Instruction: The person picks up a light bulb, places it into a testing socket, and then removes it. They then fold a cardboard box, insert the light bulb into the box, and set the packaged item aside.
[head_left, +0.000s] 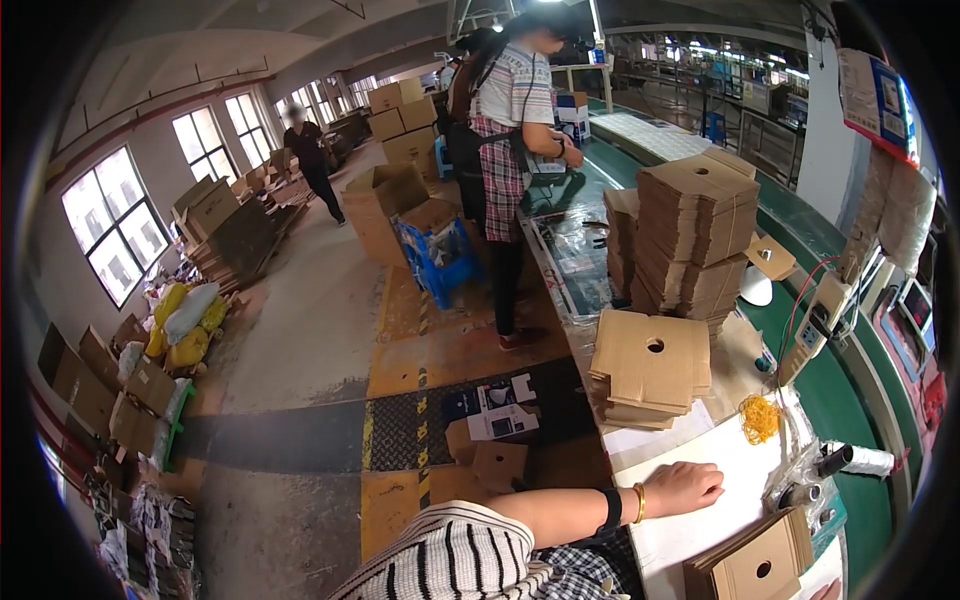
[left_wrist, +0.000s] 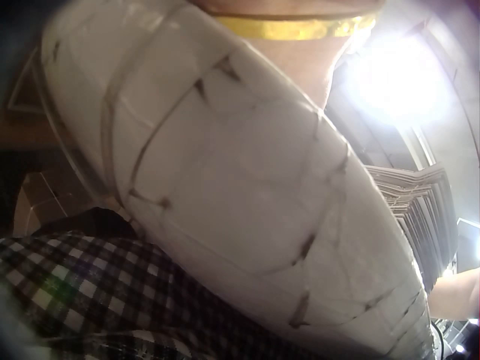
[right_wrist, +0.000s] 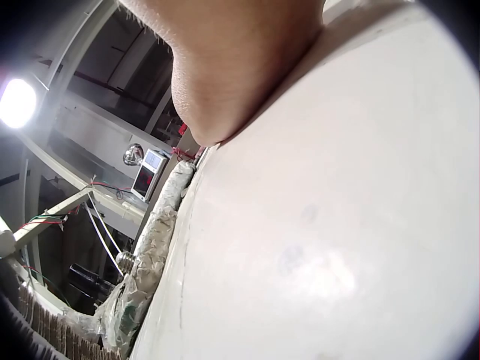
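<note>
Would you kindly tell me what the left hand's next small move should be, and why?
Probably, the left hand should move over to the near cardboard stack and steady it: the hand rests on the white tabletop, seemingly holding nothing, and that stack lies close beside it.

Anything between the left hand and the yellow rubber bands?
Nothing: in the head view, only bare white work surface separates the left hand from the yellow rubber bands.
</note>
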